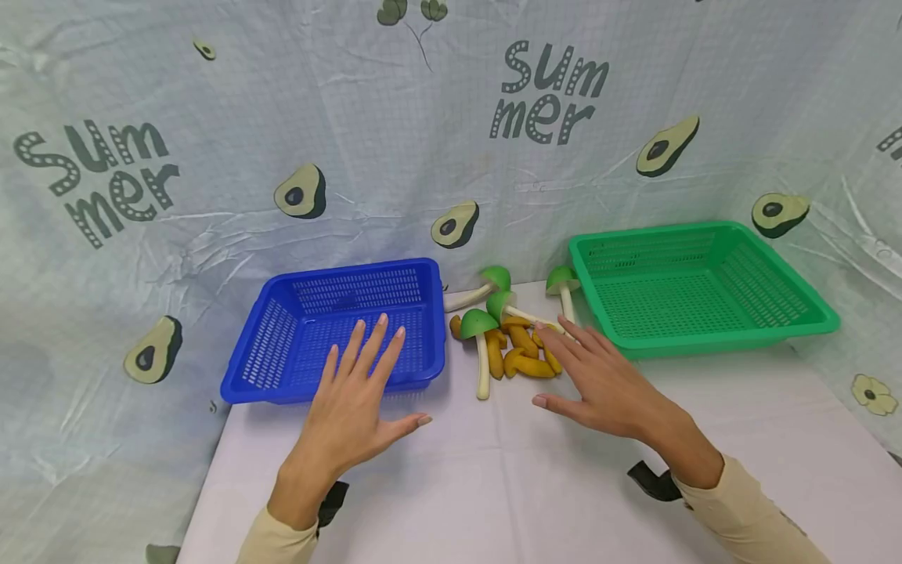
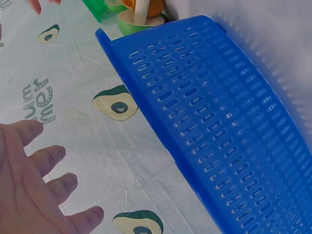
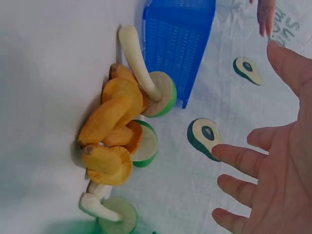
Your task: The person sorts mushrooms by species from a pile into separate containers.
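Hovering left hand: mine, grip wide, fingers spread, nothing held; above the near edge of the blue basket, apart from it per left wrist view.
Right hand: also wide, thumb well away from fingers, nothing held; near the pile but clear of it per right wrist view, presumably kept high so I don't knock anything.
Blue basket: table's far left corner, right way up, bare inside; likely set there for my left side.
Green basket: far right corner, slightly skewed, also bare inside; likely mirrors the blue one, leaving the middle free.
Orange mushrooms: heaped between baskets, towards the table's far edge; likely bunched to suit either hand.
Green-capped mushrooms: four, lying around the heap; one stem points to the near edge, another mushroom sits just beside the green basket's left edge, contact can't tell. Round caps probably make them lie tilted.
Printed cloth: hangs behind the far edge, probably as backdrop.
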The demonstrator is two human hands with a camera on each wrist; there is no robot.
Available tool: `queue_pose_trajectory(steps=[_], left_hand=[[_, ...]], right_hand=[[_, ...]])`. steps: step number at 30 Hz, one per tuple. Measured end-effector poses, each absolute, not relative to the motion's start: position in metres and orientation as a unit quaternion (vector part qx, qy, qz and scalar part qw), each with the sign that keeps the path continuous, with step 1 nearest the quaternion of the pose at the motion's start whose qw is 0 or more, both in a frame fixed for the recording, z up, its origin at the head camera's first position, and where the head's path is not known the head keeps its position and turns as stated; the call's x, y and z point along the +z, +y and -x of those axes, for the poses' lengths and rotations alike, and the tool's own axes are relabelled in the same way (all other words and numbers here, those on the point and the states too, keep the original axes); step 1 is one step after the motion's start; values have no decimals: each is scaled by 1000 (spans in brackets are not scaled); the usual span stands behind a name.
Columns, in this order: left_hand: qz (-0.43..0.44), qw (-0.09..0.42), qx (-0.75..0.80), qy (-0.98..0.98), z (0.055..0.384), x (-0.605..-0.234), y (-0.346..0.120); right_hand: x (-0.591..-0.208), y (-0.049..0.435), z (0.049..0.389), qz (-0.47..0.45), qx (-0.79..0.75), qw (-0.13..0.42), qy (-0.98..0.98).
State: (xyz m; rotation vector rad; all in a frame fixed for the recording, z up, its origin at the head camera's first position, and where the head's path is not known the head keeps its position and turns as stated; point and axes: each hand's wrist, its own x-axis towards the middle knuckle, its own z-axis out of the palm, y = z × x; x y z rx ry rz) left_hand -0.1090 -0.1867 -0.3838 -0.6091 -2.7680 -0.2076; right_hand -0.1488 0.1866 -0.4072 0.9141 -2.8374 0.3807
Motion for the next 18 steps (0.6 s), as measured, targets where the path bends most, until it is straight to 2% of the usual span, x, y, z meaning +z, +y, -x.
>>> queue_pose_trajectory(steps=[6,18], left_hand=[[216,152,-76,-961,108,-385,-188],[200,230,-203,-931,103,-391,-199]], right_hand=[[-408,186,150,-306,147,63,-939],[-413,179,158,-242,265,59,-932]])
